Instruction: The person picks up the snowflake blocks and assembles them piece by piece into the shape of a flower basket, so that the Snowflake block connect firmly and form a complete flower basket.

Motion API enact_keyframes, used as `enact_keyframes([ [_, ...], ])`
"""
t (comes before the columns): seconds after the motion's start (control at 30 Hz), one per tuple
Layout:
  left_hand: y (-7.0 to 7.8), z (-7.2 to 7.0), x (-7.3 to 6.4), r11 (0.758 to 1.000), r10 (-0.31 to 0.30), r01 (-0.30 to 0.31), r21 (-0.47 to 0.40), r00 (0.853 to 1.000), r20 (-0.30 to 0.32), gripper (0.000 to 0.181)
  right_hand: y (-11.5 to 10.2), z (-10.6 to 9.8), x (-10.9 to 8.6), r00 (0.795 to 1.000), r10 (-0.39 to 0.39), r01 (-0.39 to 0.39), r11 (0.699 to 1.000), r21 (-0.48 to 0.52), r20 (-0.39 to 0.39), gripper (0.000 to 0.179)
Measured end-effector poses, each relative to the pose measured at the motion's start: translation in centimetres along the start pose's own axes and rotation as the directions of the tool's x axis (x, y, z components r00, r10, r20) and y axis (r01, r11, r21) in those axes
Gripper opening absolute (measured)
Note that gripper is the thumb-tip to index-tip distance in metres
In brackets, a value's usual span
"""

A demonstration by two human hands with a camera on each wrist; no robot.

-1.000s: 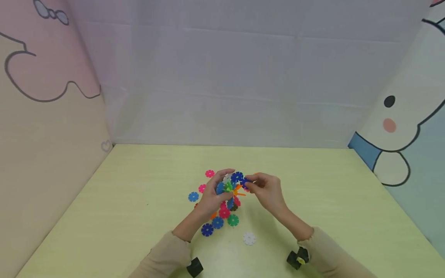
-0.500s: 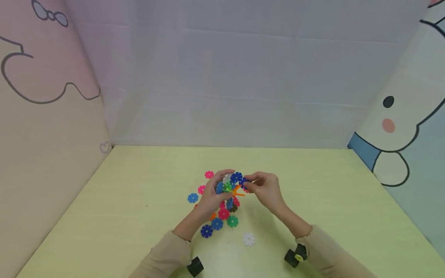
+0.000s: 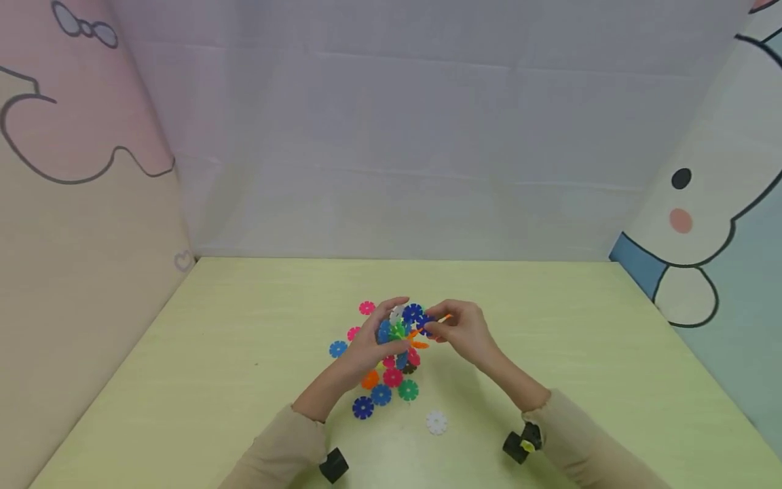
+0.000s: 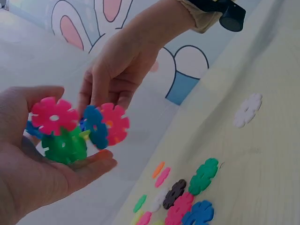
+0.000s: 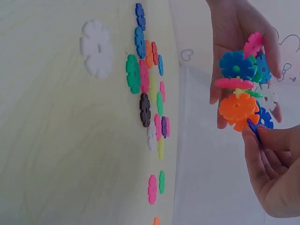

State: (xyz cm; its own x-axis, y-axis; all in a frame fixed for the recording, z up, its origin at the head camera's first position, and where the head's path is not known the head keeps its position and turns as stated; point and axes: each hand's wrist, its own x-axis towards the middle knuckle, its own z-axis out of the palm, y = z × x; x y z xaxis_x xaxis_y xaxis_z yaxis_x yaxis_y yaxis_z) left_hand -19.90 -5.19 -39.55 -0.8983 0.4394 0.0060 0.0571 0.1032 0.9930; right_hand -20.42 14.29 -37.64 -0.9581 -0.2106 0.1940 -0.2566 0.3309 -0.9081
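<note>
My left hand (image 3: 365,348) holds a cluster of interlocking plastic snowflake discs above the table, with its fingers and thumb around it. In the right wrist view the cluster shows an orange disc (image 5: 238,108), a blue disc (image 5: 237,65), a pink disc (image 5: 234,83) and a white disc (image 5: 267,97). My right hand (image 3: 466,331) pinches a dark blue disc (image 5: 254,131) between thumb and fingertips, right at the cluster's edge. Another dark blue disc (image 3: 412,314) sits just beside it on the cluster. A green disc (image 4: 64,147) lies near the left palm in the left wrist view.
Loose discs lie spread on the table (image 3: 244,380) below the hands, among them a green disc (image 3: 408,390), a dark blue disc (image 3: 363,407) and a light blue disc (image 3: 338,349). A white disc (image 3: 436,422) lies apart, nearer the front. A pale wall (image 3: 366,156) stands behind.
Both hands have shifted slightly left, still holding the cluster and the dark blue disc. More of an orange disc on the table now shows below the left wrist.
</note>
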Motion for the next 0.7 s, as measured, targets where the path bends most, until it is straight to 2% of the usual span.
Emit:
enact_keyframes([
  [0.1, -0.2, -0.6, 0.0, 0.999, 0.008, -0.014, 0.052, 0.995, 0.102, 0.057, 0.3, -0.2, 0.0, 0.998, -0.043, 0.044, 0.999, -0.027, 0.042, 0.015],
  [0.23, -0.5, -1.0, 0.2, 0.993, 0.033, -0.049, 0.111, 0.989, 0.145, 0.051, 0.5, -0.4, 0.0, 0.991, -0.092, 0.096, 0.995, -0.031, 0.096, 0.017],
  [0.4, -0.7, -1.5, 0.1, 0.984, 0.061, -0.074, 0.159, 0.994, 0.090, 0.046, 0.8, -0.7, -1.0, 0.985, -0.053, 0.074, 0.989, -0.124, 0.165, 0.029],
  [0.47, -0.8, -2.0, 0.0, 0.982, 0.061, -0.069, 0.176, 0.997, 0.052, 0.046, 1.2, -0.9, -1.8, 0.971, -0.034, 0.079, 0.980, -0.183, 0.237, 0.032],
  [0.53, -0.7, -2.5, -0.1, 0.979, 0.063, -0.065, 0.194, 0.998, 0.019, 0.046, 1.8, -0.9, -2.6, 0.937, -0.001, 0.080, 0.974, -0.212, 0.348, 0.032],
  [0.63, -0.5, -3.2, -0.3, 0.978, 0.055, -0.054, 0.201, 0.998, 0.003, 0.047, 2.7, -0.7, -3.8, 0.849, 0.065, 0.085, 0.963, -0.256, 0.525, 0.034],
  [0.7, -0.3, -3.4, -0.4, 0.979, 0.055, -0.055, 0.198, 0.998, 0.002, 0.047, 3.1, -0.4, -4.4, 0.794, 0.108, 0.090, 0.952, -0.292, 0.598, 0.034],
])
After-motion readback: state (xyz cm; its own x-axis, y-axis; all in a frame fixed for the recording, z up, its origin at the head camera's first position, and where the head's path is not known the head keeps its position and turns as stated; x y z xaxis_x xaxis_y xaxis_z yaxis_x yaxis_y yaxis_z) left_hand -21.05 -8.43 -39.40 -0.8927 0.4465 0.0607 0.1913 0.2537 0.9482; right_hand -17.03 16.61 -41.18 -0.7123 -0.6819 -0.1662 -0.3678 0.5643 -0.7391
